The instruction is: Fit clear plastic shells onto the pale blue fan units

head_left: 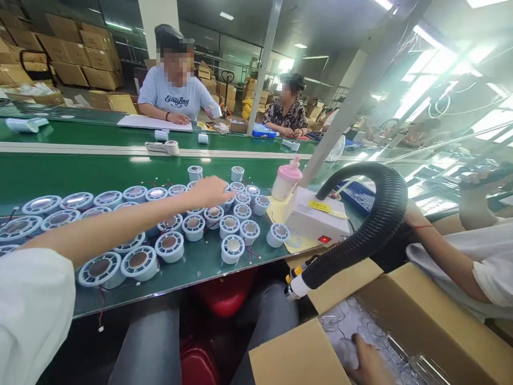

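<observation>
Holds the left arm [128,227] outstretched, slanting forward and across to the right, with the left hand [214,191] back upward and fingers partly hidden. Has the right hand [369,362] much lower, at the bottom edge, blurred by motion.

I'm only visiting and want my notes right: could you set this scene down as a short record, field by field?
Left hand: over the round parts; grip unclear
Right hand: blurred, in the carton, among clear plastic
Table: green, bearing the parts
Right of parts: white unit, black hose, pink-topped bottle
Across: person in blue, person in patterned shirt
</observation>
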A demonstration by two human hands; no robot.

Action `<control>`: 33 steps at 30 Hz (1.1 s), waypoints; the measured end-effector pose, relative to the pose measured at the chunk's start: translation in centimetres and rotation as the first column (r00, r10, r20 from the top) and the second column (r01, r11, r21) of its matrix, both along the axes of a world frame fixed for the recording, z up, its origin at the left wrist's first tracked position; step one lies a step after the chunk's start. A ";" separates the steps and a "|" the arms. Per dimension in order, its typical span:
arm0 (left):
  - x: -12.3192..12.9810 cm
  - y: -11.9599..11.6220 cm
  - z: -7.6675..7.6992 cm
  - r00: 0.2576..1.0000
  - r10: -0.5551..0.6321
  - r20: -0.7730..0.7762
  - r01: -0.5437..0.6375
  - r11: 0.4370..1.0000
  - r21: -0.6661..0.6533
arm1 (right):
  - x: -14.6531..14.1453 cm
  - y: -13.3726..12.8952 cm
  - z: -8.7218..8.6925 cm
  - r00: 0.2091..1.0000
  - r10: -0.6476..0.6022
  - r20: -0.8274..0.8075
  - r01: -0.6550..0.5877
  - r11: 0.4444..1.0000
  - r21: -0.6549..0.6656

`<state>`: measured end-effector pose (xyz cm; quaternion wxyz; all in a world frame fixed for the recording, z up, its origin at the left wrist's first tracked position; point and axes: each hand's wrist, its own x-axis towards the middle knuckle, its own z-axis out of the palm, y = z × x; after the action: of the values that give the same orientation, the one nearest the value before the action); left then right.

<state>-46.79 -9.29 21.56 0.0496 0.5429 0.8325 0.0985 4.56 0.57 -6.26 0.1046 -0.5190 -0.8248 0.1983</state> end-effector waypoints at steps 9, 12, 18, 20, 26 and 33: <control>8.7 -5.1 -5.1 0.967 -0.203 0.155 0.223 0.967 -0.125 | 1.2 -3.2 10.5 0.603 -0.585 -0.543 0.090 0.726 -0.682; 8.1 -6.7 -5.0 0.934 -0.193 0.302 0.226 0.971 -0.076 | -1.6 -5.4 12.5 0.575 -0.552 -0.604 -0.068 0.703 -0.708; 9.5 -12.0 -6.9 0.238 0.031 0.971 0.144 0.987 -0.067 | -10.1 -12.3 13.8 0.588 0.019 -0.809 -0.561 0.730 -0.390; 10.6 -13.3 -8.4 -0.184 0.168 0.968 0.120 0.982 -0.147 | -13.1 -14.3 14.7 0.644 0.353 -0.679 -0.594 0.790 -0.153; 12.6 -14.8 -10.3 0.074 0.074 0.995 0.278 0.956 -0.091 | -19.0 -15.7 16.1 0.778 0.624 -0.069 -0.549 0.729 0.408; 12.8 -15.4 -9.2 0.707 -0.306 0.637 0.349 0.935 0.062 | -19.6 -15.5 15.9 0.732 0.676 -0.084 -0.566 0.672 0.478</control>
<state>-34.03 -24.66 12.32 0.3626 0.6139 0.6588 0.2400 -15.08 -14.97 9.64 0.2442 -0.1388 -0.9541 0.1040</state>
